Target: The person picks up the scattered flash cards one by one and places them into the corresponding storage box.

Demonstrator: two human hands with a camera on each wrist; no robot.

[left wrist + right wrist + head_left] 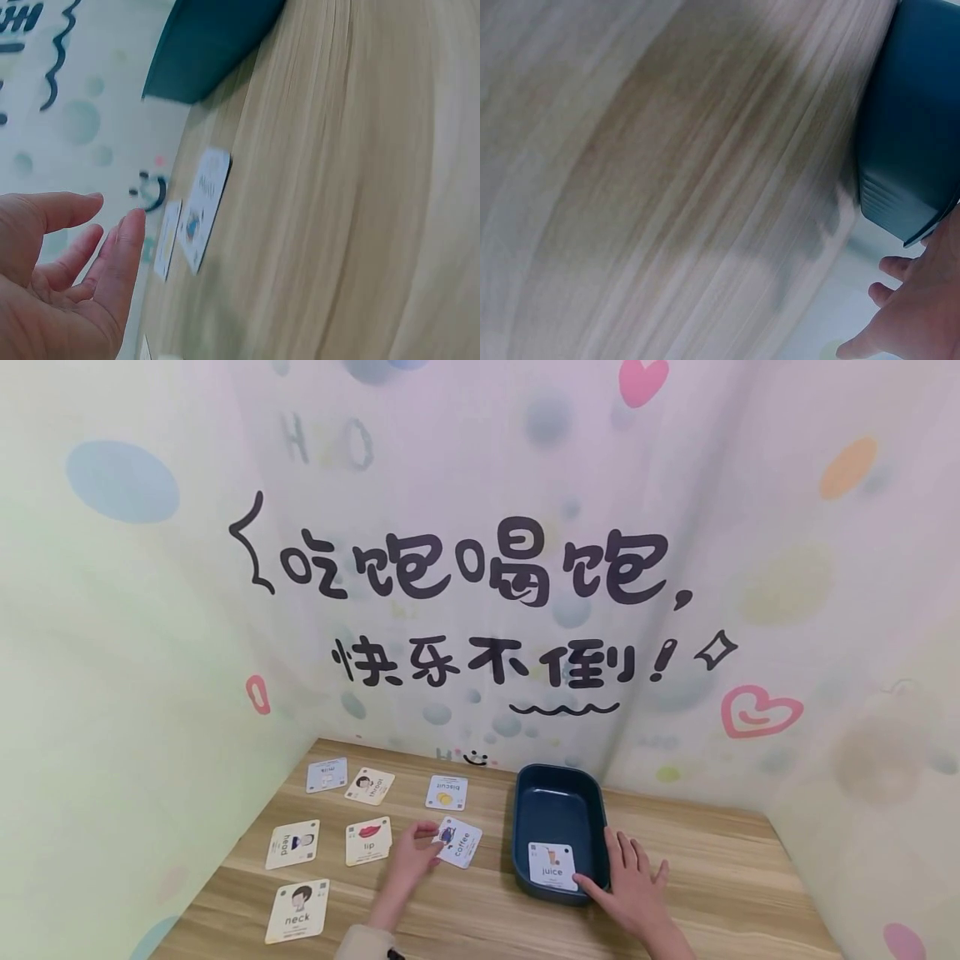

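My left hand (415,857) is at the left edge of the coffee card (459,843), fingertips overlapping it in the head view. The left wrist view shows a gap between thumb and fingers, with no card between them. My right hand (634,883) is at the right side of a dark blue rectangular box (522,827), its thumb by the near right corner and its fingers fairly straight along the side. A juice card (552,865) lies face up inside the near end of the box. Behind the coffee card lies the biscuit card (447,792).
On the wooden table (720,860), more cards lie to the left: milk (327,774), throat (370,786), head (293,844), lip (368,841) and neck (297,911). Pale printed walls (487,485) enclose the table at the back and sides.
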